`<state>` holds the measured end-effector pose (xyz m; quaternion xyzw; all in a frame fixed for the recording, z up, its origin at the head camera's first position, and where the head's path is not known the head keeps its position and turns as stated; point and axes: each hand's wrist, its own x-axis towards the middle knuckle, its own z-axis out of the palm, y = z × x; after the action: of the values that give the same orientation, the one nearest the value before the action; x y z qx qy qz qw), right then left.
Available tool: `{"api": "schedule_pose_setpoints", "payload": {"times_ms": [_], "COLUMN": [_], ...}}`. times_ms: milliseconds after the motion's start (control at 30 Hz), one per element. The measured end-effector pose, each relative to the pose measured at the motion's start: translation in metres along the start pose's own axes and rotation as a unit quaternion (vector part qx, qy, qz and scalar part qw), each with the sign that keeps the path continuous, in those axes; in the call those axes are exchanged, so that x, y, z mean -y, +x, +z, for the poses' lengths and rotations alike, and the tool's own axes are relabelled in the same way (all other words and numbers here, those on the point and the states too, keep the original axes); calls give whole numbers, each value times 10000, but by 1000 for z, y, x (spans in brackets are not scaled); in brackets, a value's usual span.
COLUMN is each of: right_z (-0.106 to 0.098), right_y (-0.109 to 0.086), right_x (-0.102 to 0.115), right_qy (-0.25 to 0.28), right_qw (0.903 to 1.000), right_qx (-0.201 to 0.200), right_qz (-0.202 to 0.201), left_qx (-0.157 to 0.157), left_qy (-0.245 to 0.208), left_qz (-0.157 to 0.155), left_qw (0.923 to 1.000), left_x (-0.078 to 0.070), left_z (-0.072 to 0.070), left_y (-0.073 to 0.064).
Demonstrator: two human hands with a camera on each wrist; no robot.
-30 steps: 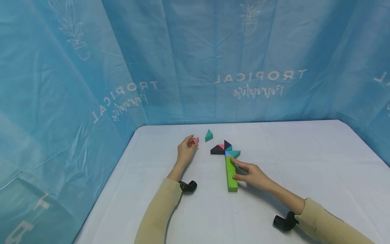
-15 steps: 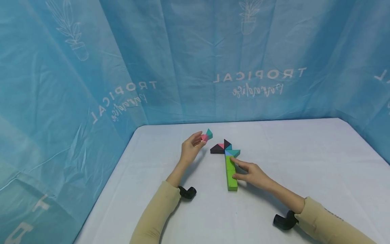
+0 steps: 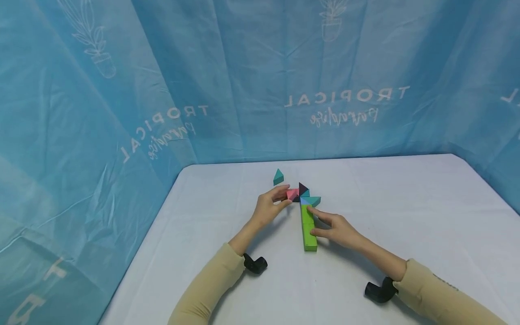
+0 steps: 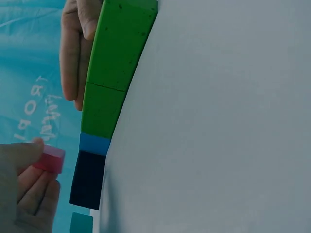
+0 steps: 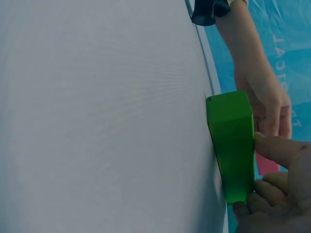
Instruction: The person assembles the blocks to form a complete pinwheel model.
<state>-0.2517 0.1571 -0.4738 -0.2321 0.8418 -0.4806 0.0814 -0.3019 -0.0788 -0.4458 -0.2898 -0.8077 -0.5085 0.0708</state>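
Observation:
In the head view, my left hand (image 3: 267, 208) pinches a pink triangular block (image 3: 290, 194) between thumb and fingers, right above the left side of a flat block figure. Two green blocks (image 3: 308, 230) lie end to end as its stem. Above the stem sit a light blue triangle (image 3: 304, 200), a teal triangle (image 3: 314, 201) and a dark triangle (image 3: 303, 189). Another dark block is mostly hidden by my left hand. My right hand (image 3: 338, 230) rests against the green blocks from the right, index finger and thumb spread along them. The left wrist view shows the pink block (image 4: 51, 159) beside the row.
A loose teal triangular block (image 3: 278, 177) lies behind my left hand on the white table (image 3: 386, 194). Blue printed cloth (image 3: 252, 90) surrounds the table at the back and sides. A black camera mount (image 3: 255, 264) sits at each wrist.
My left hand has carried the pink block rightward, past the loose teal triangle, to the left side of the figure. My right hand stays on the green blocks.

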Motion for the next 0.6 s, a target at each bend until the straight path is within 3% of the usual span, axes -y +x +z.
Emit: {"api": "schedule_pose_setpoints", "payload": {"times_ms": [133, 233, 400, 600], "right_z": [-1, -1, -1, 0], "right_y": [-1, -1, -2, -1], "right_x": [2, 4, 4, 5], "right_qy": [-16, 37, 108, 114], "right_qw": [10000, 10000, 9999, 9999], "right_qx": [9, 11, 31, 19], "right_qz": [4, 14, 37, 84], "left_qx": [189, 257, 287, -93], "left_qy": [254, 329, 504, 553], "left_qz": [-296, -270, -198, 362], "left_qw": [9991, 9988, 9981, 9978], "left_x": [31, 39, 46, 41], "left_z": [9, 12, 15, 12], "left_y": [-4, -8, -13, -13]}}
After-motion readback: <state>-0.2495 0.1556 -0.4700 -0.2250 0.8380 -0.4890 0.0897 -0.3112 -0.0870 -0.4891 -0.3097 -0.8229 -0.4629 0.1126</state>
